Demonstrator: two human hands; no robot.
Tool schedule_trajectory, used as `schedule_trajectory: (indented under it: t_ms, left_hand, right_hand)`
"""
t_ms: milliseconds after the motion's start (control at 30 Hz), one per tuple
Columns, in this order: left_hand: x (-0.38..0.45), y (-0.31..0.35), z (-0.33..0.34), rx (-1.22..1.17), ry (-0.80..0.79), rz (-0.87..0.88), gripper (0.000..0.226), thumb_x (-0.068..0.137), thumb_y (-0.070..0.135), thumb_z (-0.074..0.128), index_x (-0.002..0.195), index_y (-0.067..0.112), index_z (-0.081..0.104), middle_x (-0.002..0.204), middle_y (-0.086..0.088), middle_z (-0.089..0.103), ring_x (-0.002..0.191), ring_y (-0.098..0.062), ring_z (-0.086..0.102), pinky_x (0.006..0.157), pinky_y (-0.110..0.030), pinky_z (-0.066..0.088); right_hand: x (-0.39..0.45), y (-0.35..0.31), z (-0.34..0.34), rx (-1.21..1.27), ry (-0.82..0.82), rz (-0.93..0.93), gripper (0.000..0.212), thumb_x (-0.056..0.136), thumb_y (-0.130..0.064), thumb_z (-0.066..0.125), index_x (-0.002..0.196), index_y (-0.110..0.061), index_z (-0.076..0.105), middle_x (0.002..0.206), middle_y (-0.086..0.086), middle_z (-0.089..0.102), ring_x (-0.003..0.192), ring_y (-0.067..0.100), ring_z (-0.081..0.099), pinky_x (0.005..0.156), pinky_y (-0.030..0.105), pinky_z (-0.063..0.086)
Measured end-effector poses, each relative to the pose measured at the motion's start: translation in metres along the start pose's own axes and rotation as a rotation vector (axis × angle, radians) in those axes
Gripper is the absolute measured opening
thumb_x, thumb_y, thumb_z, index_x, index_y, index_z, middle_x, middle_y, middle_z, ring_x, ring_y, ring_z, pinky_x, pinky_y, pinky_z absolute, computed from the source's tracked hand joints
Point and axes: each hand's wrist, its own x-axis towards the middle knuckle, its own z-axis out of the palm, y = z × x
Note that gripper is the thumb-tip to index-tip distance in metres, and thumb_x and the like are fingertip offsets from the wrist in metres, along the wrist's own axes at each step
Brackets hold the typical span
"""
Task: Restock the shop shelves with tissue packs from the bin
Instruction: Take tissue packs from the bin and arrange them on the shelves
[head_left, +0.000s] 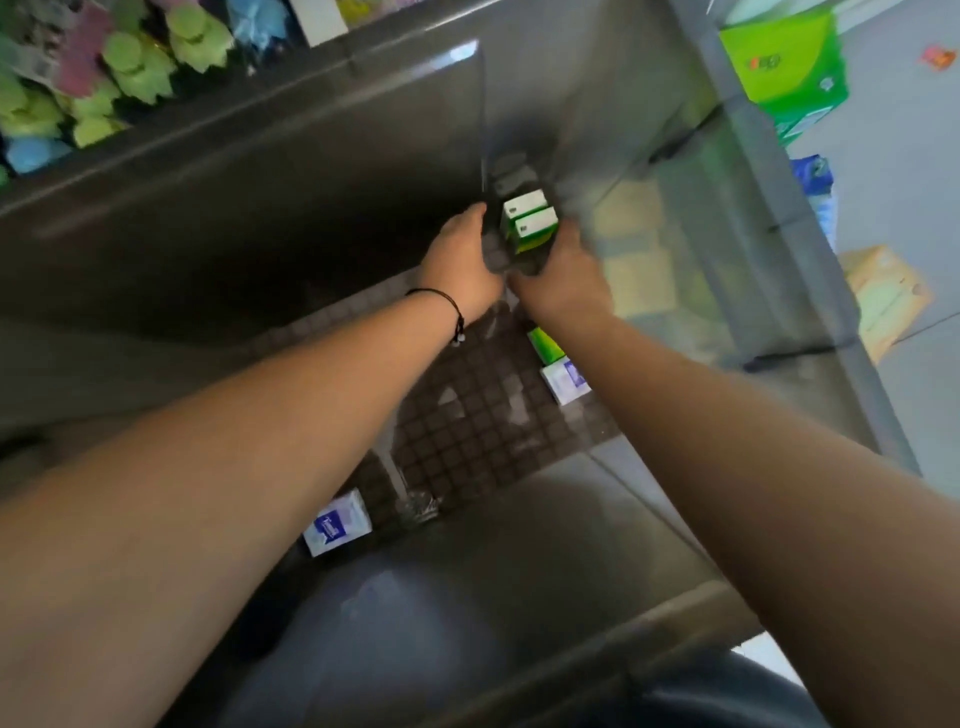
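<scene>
I have both hands reaching away from me, and between them sits a pair of green-and-white tissue packs (527, 224), side by side. My left hand (462, 260) is against the packs' left flank, my right hand (563, 275) against their right and slightly nearer me. The picture is smeared there, so I cannot tell for sure how the fingers lie; I read the two hands as squeezing the packs between them, fingers curled round the sides, but that is a judgement.

The packs lie straight ahead of both palms, white ends facing up toward me, long axis running away from me toward the grey shelf (311, 171) beyond. They seem to hover just past the fingertips of the left hand, close to a thin upright divider (482, 130) on that shelf. Neither hand is clearly nearer; the left sits a touch farther forward.

Below my wrists, on the tiled floor (467, 426), lie more packs: a green one (546, 345) and a white one (563, 382) under the right forearm, and another white one (337, 522) under the left forearm. I cannot make out the bin itself.

The coming move, I judge, is a push straight ahead, keeping the pair just right of that divider.
</scene>
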Motion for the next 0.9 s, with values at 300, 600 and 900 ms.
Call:
schedule_trajectory:
  t_ms: [300, 600, 900]
  left_hand:
    - [0.023, -0.014, 0.045, -0.182, 0.003, 0.067, 0.076, 0.084, -0.001, 0.062, 0.152, 0.016, 0.032, 0.154, -0.010, 0.033, 0.137, -0.019, 0.042, 0.110, -0.019, 0.029]
    - [0.016, -0.009, 0.047, -0.447, 0.022, 0.006, 0.060, 0.084, -0.013, 0.051, 0.140, 0.006, 0.042, 0.141, -0.011, 0.044, 0.130, -0.015, 0.045, 0.112, -0.026, 0.036]
    - [0.007, 0.004, 0.043, -0.622, -0.017, -0.161, 0.067, 0.085, -0.016, 0.043, 0.148, 0.007, 0.037, 0.143, -0.018, 0.038, 0.121, -0.023, 0.057, 0.104, -0.023, 0.045]
  right_hand:
    - [0.016, 0.021, 0.034, 0.453, 0.096, -0.071, 0.065, 0.094, -0.012, 0.054, 0.152, -0.022, 0.027, 0.136, 0.005, 0.056, 0.118, 0.014, 0.055, 0.094, 0.015, 0.036]
    - [0.018, 0.021, 0.049, 0.832, 0.115, 0.001, 0.071, 0.084, 0.016, 0.041, 0.148, -0.011, 0.029, 0.121, -0.011, 0.055, 0.116, 0.009, 0.055, 0.111, 0.033, 0.043]
    - [0.005, 0.007, 0.037, 0.915, 0.140, 0.152, 0.058, 0.088, 0.010, 0.043, 0.144, -0.005, 0.041, 0.132, 0.008, 0.060, 0.123, 0.021, 0.058, 0.110, 0.041, 0.044]
